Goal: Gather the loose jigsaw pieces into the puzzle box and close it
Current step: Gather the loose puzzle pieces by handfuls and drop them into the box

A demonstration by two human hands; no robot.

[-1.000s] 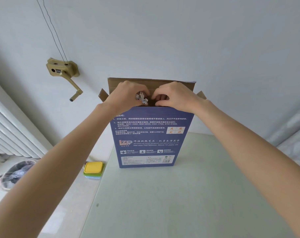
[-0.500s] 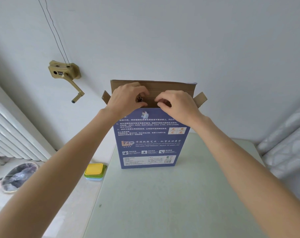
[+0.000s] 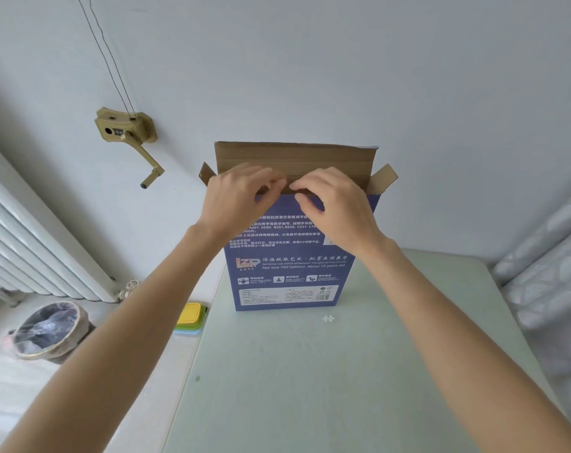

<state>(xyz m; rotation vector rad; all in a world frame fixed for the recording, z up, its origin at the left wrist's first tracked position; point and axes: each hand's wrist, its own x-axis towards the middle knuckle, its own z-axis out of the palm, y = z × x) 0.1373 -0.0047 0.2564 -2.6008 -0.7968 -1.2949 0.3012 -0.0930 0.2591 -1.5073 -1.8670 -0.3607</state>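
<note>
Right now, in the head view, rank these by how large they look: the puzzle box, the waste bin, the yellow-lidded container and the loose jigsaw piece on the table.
1. puzzle box
2. waste bin, though it stands farther off, on the floor
3. yellow-lidded container, partly hidden by the left forearm, so unsure
4. jigsaw piece, by far the smallest

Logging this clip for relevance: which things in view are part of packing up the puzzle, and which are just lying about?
Job:
puzzle box, top flap open
left hand and right hand at its opening
loose jigsaw piece on the table

Lying about:
stacked containers
lined bin
radiator
wall crank
</note>
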